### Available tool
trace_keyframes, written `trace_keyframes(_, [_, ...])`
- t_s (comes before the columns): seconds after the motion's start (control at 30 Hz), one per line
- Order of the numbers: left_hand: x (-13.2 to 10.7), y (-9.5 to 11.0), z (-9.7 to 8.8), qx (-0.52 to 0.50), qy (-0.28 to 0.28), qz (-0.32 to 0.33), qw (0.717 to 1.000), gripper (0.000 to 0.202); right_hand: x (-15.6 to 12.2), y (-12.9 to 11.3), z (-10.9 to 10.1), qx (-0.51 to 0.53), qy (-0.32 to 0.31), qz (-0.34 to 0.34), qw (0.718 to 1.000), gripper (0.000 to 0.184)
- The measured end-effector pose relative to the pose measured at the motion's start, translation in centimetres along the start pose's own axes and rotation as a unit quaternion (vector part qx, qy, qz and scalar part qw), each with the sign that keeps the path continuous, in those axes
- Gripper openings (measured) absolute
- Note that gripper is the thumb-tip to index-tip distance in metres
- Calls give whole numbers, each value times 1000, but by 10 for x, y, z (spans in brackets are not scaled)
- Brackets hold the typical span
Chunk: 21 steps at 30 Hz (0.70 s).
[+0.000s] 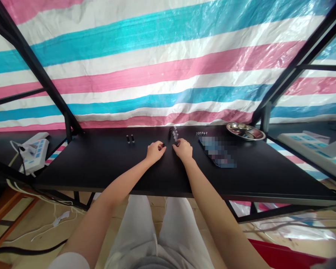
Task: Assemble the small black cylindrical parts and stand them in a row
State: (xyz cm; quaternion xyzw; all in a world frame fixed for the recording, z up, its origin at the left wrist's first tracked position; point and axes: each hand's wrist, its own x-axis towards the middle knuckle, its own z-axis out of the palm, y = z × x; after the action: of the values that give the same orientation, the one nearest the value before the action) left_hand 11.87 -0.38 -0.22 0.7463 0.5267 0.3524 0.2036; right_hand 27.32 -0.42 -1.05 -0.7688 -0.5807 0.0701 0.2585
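My left hand [156, 151] is closed over the middle of the black table, pinching a small black piece [164, 144] whose kind is too small to tell. Close by on its right, my right hand [183, 149] has its fingers curled together; whatever is in them, if anything, is hidden. Just beyond that hand stands a cluster of small clear plastic pieces [175, 132]. A small black tube-like piece [170, 132] is beside the cluster. Left of my left hand lie two short black tubes with pale bands, a left one [128, 139] and a right one [132, 138].
Right of my hands are a row of small shiny pieces [201, 133], a blurred-out flat blue item [217, 152] and a round metal dish [261, 137]. Black frame posts flank the black table [100, 168]. White power strips [39, 155] lie at the left; striped sheeting hangs behind.
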Motion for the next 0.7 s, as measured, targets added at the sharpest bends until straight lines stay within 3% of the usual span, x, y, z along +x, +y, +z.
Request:
trace_keyframes(0.3, [33,14,29,21,10,-91,996,7,-3,-3,-7,-20,-19,-21,999,23])
trace_keyframes(0.7, [52,16,46,82,-7,-71,994,9,-4,-5,-11,-34,-40,-37,998,19])
